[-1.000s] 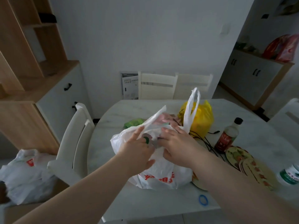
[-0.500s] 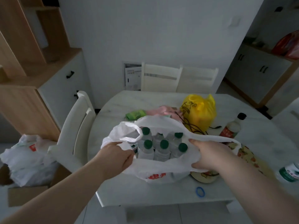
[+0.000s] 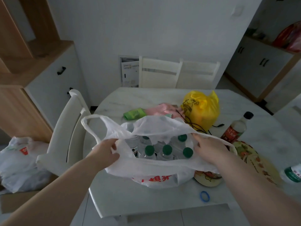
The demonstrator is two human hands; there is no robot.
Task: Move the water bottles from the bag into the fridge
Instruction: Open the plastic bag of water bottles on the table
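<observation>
White marble-look table [image 3: 146,199] in a dim room, and near its front edge stands the white plastic bag [image 3: 154,172] with red print, mouth pulled wide. The left hand [image 3: 104,152] has its fingers curled round the rim on one side; the right hand [image 3: 210,149] grips the opposite rim, fingers hooked into the plastic.

Inside the bag, upright and packed together, are the water bottles [image 3: 167,150]. 4 green caps show plainly, and more sit blurred behind the thin film, so no firm count.

Behind the bag lie a green packet [image 3: 134,113] and a pink cloth [image 3: 159,110], with a knotted yellow bag [image 3: 202,110] towards the far right. A black-capped sauce bottle [image 3: 236,129] stands beside it. Patterned plates [image 3: 254,162] lie partly under the right arm. A blue band [image 3: 204,196] rests by the front edge.

There is 1 white chair [image 3: 65,128] at the left edge and 2 chairs [image 3: 160,74] at the far edge against the wall. A wooden cabinet [image 3: 16,103] stands left. At the right edge of the view a green-labelled bottle [image 3: 293,172] is cut off.
</observation>
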